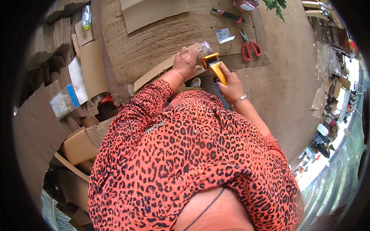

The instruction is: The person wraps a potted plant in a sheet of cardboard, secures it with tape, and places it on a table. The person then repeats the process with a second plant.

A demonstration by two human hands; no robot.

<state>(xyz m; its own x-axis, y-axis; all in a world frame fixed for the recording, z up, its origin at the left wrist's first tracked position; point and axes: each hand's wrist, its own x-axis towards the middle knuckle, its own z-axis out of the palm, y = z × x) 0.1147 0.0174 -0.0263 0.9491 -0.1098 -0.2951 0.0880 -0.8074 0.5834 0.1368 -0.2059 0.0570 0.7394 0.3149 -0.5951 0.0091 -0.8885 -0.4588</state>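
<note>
My left hand [186,62] presses on a long cardboard piece [156,71] at the near edge of the wooden board, its fingers near the piece's right end. A clear plastic film [206,48] sticks out just beyond that end. My right hand [232,83] is closed around the body of a yellow tool [217,69], which looks like a packing tape dispenser. The tool's wide head is beside the film and the cardboard's end, to the right of my left hand. Whether it touches them I cannot tell.
On the worn wooden board [162,34] are a cardboard stack [156,11], red-handled scissors [250,48], a black and red cutter [228,15] and a printed card [224,35]. Cardboard piles [31,124] and a plastic bottle [86,17] are at the left. Green leaves hang at the top right.
</note>
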